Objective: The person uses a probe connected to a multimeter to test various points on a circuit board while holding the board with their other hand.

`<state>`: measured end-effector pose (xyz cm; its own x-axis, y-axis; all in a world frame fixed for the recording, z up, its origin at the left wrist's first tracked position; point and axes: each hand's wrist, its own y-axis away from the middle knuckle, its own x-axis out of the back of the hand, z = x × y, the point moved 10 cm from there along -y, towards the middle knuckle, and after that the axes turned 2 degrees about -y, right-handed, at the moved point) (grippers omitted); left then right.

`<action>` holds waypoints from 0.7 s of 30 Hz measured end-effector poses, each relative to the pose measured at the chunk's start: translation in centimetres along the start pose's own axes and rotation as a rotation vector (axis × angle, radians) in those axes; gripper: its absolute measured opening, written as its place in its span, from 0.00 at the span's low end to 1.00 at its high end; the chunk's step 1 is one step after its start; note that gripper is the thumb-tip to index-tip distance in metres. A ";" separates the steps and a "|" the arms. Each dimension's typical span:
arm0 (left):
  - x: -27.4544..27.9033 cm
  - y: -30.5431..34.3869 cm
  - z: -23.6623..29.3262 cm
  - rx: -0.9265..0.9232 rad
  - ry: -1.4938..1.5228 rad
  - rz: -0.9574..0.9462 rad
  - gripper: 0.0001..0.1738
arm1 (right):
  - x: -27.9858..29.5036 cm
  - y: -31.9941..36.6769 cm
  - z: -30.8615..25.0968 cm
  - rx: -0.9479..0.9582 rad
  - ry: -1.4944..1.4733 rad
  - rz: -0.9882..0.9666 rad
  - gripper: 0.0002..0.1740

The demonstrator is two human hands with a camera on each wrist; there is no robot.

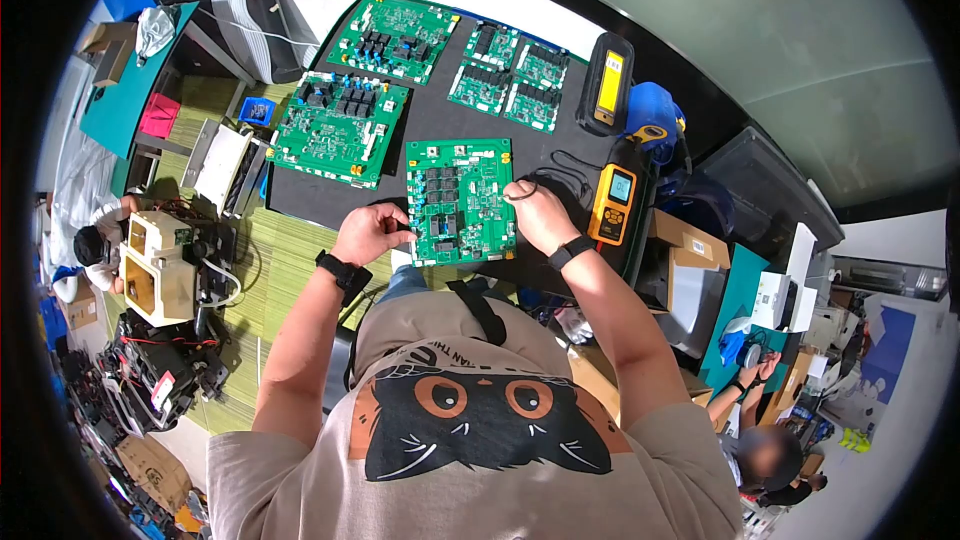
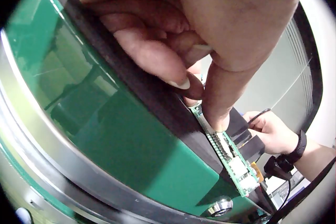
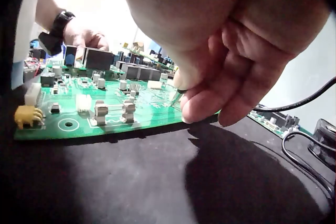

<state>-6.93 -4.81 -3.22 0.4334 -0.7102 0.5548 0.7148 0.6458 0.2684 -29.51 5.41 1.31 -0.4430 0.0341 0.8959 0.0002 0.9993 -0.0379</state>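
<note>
A green circuit board [image 1: 490, 210] with black relays and white connectors lies on the dark tabletop in front of the person. At its left edge the left hand [image 1: 372, 232] pinches the board; in the left wrist view a fingertip presses on a row of connectors [image 2: 223, 148] there. The right hand [image 1: 540, 218] is over the board's right edge, thumb and finger pinching the end of a thin black cable [image 3: 302, 101]. In the right wrist view its fingertips are right at the board's surface. An orange handheld meter [image 1: 604, 224] with a lit display lies right of that hand.
Two larger green boards [image 1: 385, 35] [image 1: 335, 135] lie behind and left, several small boards [image 1: 483, 85] at the back. A black case [image 1: 590, 115] and a blue object [image 1: 652, 105] stand at the right. Cartons [image 1: 690, 235] are beyond the table's right side.
</note>
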 end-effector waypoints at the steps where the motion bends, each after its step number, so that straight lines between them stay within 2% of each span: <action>1: 0.0 0.0 0.0 0.001 0.005 0.002 0.18 | 0.0 0.0 0.0 0.000 0.000 0.000 0.03; 21: 0.1 0.1 0.0 0.029 -0.024 -0.006 0.19 | 0.0 -0.3 0.0 -0.042 0.000 -0.016 0.06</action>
<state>-6.85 -4.82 -3.17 0.4155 -0.7078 0.5713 0.7010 0.6494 0.2947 -29.54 5.11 1.31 -0.4435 0.0176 0.8961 0.0306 0.9995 -0.0045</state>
